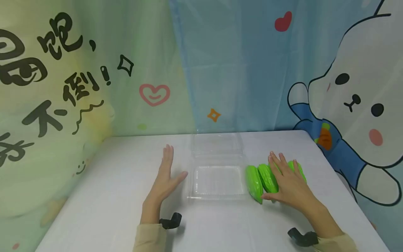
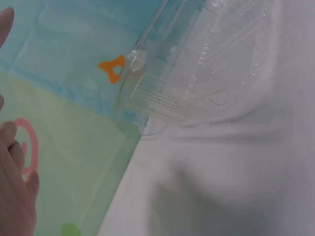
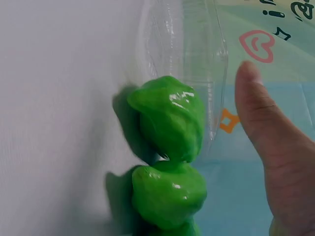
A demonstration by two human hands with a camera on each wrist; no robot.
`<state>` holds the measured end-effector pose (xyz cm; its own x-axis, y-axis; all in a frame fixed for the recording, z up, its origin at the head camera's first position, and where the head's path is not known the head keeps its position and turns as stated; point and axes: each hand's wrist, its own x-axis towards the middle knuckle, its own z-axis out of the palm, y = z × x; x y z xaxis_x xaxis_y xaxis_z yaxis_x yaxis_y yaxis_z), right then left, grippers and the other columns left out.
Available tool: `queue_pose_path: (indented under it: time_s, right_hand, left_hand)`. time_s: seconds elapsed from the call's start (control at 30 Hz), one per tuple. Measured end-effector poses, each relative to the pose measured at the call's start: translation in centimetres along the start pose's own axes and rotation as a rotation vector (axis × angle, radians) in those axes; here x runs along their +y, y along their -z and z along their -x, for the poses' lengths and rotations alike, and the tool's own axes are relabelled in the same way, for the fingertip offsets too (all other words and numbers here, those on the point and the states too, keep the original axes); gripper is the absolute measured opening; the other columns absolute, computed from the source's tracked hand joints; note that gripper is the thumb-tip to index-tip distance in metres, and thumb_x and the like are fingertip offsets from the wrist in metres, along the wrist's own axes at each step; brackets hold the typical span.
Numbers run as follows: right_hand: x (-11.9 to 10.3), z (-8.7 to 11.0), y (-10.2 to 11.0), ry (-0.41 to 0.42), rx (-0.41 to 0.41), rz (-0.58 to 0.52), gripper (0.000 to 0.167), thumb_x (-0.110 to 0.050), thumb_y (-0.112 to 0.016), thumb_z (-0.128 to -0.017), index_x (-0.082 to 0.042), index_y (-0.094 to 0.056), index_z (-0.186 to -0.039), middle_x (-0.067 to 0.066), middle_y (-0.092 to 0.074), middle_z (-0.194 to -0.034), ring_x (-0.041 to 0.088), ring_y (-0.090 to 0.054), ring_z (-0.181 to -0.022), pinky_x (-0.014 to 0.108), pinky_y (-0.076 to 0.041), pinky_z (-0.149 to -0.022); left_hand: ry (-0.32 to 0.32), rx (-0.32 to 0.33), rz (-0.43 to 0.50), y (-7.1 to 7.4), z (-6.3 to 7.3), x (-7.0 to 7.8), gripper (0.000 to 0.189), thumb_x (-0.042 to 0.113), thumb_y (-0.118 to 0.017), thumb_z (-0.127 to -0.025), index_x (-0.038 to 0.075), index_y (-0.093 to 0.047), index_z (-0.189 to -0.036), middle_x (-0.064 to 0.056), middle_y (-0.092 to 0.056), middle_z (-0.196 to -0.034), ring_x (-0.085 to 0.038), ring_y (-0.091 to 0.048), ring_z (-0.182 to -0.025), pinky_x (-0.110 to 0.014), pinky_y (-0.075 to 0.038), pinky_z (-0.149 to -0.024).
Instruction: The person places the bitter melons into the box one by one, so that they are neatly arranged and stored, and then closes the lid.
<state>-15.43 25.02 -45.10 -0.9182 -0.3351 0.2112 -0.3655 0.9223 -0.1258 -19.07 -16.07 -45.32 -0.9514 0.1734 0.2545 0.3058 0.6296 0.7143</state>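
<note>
A clear plastic clamshell box (image 1: 220, 180) lies on the white table, its lid (image 1: 216, 144) folded back toward the curtain. Left of the box, my left hand (image 1: 165, 176) is raised with fingers extended and thumb apart, holding nothing. Just right of the box, several glossy green ribbed vegetables, shaped like bitter melons, stand in a row; the leftmost one (image 1: 254, 182) is close to the box wall. Over the row my right hand (image 1: 288, 182) spreads its fingers, hiding part of the vegetables. In the right wrist view its thumb (image 3: 266, 123) is straight and apart from the green vegetables (image 3: 170, 118).
A white cloth covers the table (image 1: 110, 196). Behind it hangs a printed curtain (image 1: 220, 70) with hearts, writing and a cartoon bunny (image 1: 355, 105). Dark camera mounts sit on the left wrist (image 1: 171, 221) and right wrist (image 1: 302, 238).
</note>
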Motion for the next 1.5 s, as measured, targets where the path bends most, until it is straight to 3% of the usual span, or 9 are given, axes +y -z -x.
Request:
queue_pose_path:
  time_s: [0.2,0.43,0.53,0.63,0.73,0.87,1.17,1.33,1.5]
  right_hand:
    - [-0.3,-0.5,-1.0,0.016,-0.058,-0.013,0.133,-0.072,-0.074,-0.055,-0.003,-0.014,-0.152,0.011,-0.009,-0.161,0.039,-0.008,-0.146,0.071,-0.002,-0.111]
    - [-0.3,-0.9,-1.6,0.031,-0.069,-0.025,0.133,-0.071,-0.076,-0.052,-0.002,-0.021,-0.151,0.013,-0.016,-0.159,0.04,-0.012,-0.145,0.073,-0.009,-0.109]
    - [-0.2,-1.0,-1.6,0.024,-0.11,-0.03,0.132,-0.072,-0.075,-0.052,-0.003,-0.021,-0.151,0.013,-0.017,-0.159,0.04,-0.012,-0.145,0.073,-0.006,-0.109]
    - [-0.2,-1.0,-1.5,0.015,-0.15,-0.041,0.131,-0.072,-0.075,-0.054,-0.004,-0.02,-0.151,0.013,-0.016,-0.159,0.039,-0.01,-0.146,0.072,-0.001,-0.11]
    - [-0.2,-1.1,-1.5,0.015,-0.165,-0.044,0.13,-0.071,-0.075,-0.054,-0.005,-0.02,-0.151,0.012,-0.016,-0.16,0.038,-0.008,-0.146,0.07,0.001,-0.111]
    - [-0.1,-1.3,-1.8,0.025,-0.167,-0.039,0.13,-0.073,-0.073,-0.053,-0.006,-0.02,-0.152,0.012,-0.017,-0.159,0.038,-0.009,-0.146,0.07,0.001,-0.111]
    - [-0.2,-1.5,-2.0,0.026,-0.179,-0.059,0.133,-0.073,-0.074,-0.051,-0.005,-0.021,-0.151,0.014,-0.02,-0.158,0.04,-0.011,-0.145,0.071,-0.001,-0.11]
    - [-0.4,-1.6,-2.1,0.027,-0.178,-0.056,0.133,-0.074,-0.073,-0.051,-0.004,-0.021,-0.151,0.015,-0.022,-0.157,0.04,-0.013,-0.145,0.072,-0.002,-0.109]
    - [-0.5,-1.7,-2.2,0.028,-0.184,-0.065,0.133,-0.073,-0.074,-0.05,-0.005,-0.021,-0.151,0.014,-0.022,-0.157,0.04,-0.013,-0.145,0.072,-0.001,-0.109]
  left_hand:
    - [0.049,-0.076,0.151,-0.8,-0.5,-1.2,0.109,0.042,-0.074,-0.078,0.038,0.007,-0.151,0.012,0.013,-0.159,-0.018,0.006,-0.148,-0.056,-0.006,-0.119]
    - [0.057,-0.195,0.187,-1.1,-0.9,-1.6,0.117,0.038,-0.079,-0.073,0.036,0.009,-0.151,0.007,0.01,-0.16,-0.019,0.005,-0.148,-0.051,-0.005,-0.12]
    - [0.043,-0.238,0.2,-1.3,-1.2,-1.7,0.119,0.035,-0.081,-0.073,0.034,0.008,-0.151,0.008,0.01,-0.159,-0.018,0.006,-0.148,-0.049,-0.005,-0.12]
    - [0.029,-0.272,0.209,-1.7,-1.5,-1.8,0.121,0.042,-0.081,-0.071,0.032,0.008,-0.152,0.008,0.011,-0.159,-0.018,0.006,-0.148,-0.05,-0.006,-0.12]
    - [0.027,-0.291,0.204,-2.0,-1.6,-1.7,0.121,0.044,-0.081,-0.071,0.031,0.007,-0.152,0.007,0.011,-0.159,-0.019,0.007,-0.148,-0.05,-0.006,-0.12]
    - [0.042,-0.304,0.193,-2.1,-1.5,-1.7,0.119,0.032,-0.081,-0.074,0.031,0.009,-0.152,0.007,0.012,-0.159,-0.018,0.007,-0.148,-0.048,-0.005,-0.12]
    - [0.007,-0.361,0.227,-2.6,-2.0,-2.0,0.122,0.03,-0.082,-0.073,0.014,0.009,-0.153,-0.005,0.015,-0.159,-0.026,0.008,-0.147,-0.051,-0.004,-0.12]
    - [0.012,-0.371,0.186,-2.6,-1.9,-2.0,0.121,0.027,-0.081,-0.074,0.019,0.012,-0.152,-0.001,0.015,-0.16,-0.019,0.007,-0.148,-0.045,-0.005,-0.121]
    - [0.002,-0.377,0.202,-2.6,-1.9,-2.1,0.121,0.026,-0.081,-0.074,0.02,0.011,-0.152,-0.001,0.014,-0.16,-0.02,0.007,-0.148,-0.047,-0.005,-0.121]
